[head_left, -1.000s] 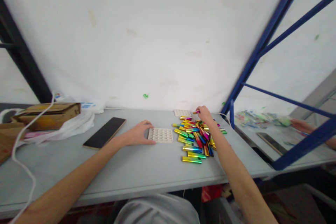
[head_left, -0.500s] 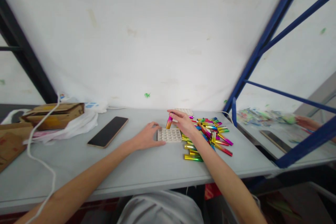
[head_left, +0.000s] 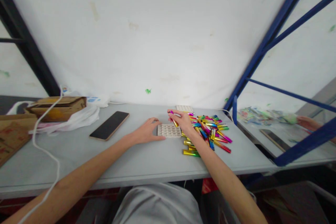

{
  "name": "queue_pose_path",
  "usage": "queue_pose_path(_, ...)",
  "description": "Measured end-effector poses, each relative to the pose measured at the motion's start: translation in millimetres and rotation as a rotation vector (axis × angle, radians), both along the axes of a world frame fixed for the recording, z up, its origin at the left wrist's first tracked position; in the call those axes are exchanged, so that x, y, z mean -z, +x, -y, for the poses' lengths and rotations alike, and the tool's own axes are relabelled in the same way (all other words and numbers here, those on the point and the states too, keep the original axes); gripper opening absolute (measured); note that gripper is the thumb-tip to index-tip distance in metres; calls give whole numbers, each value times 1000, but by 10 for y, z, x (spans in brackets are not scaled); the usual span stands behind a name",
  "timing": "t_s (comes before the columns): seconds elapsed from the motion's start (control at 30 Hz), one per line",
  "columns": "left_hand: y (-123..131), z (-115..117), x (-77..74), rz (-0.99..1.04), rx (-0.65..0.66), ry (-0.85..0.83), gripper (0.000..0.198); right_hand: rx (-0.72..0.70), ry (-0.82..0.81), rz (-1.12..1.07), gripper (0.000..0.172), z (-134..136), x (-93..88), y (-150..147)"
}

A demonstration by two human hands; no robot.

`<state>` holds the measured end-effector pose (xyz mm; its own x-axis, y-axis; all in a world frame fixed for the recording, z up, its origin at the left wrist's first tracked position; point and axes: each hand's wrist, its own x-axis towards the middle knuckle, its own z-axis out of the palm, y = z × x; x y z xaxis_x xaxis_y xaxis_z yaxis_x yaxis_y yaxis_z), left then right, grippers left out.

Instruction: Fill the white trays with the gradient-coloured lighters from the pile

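My left hand (head_left: pixel 146 132) spans the left end of a small white tray (head_left: pixel 169 135) with rows of round hollows. Its thumb lies along the near edge and its fingers at the far left corner. Just above the tray's far right side, my right hand (head_left: pixel 183 121) pinches a shiny metallic tube (head_left: pixel 174 122), purple at the top and gold lower down. The tube is tilted, its lower end toward the right. Beside and partly under my right forearm lies a loose pile of similar multicoloured tubes (head_left: pixel 207 131).
A second white tray (head_left: pixel 184 108) lies by the wall behind my right hand. To the left are a phone (head_left: pixel 109 126), cardboard boxes (head_left: pixel 61 107), plastic bags and a white cable (head_left: pixel 48 157). A blue metal frame (head_left: pixel 258 59) stands right; another person's hand (head_left: pixel 307 122) shows beyond it.
The tube in my right hand has tipped, its lower end swinging from left to right. My left hand stays at the tray. The whole view has shifted slightly.
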<state>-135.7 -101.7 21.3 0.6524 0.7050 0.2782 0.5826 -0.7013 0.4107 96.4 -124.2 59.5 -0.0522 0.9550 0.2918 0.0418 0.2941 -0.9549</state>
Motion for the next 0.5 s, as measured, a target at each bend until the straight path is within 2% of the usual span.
queue_pose_path(0.2, -66, 7, -94, 27, 23, -59, 83, -56, 98, -13, 50, 68, 7, -71)
queue_pose_path(0.37, -116, 6, -126, 80, 44, -78, 74, 101, 180, 172, 43, 75, 58, -105)
queue_pose_path(0.5, -102, 16, -131, 86, 38, -84, 74, 241, 293, 340, 51, 114, 62, -101)
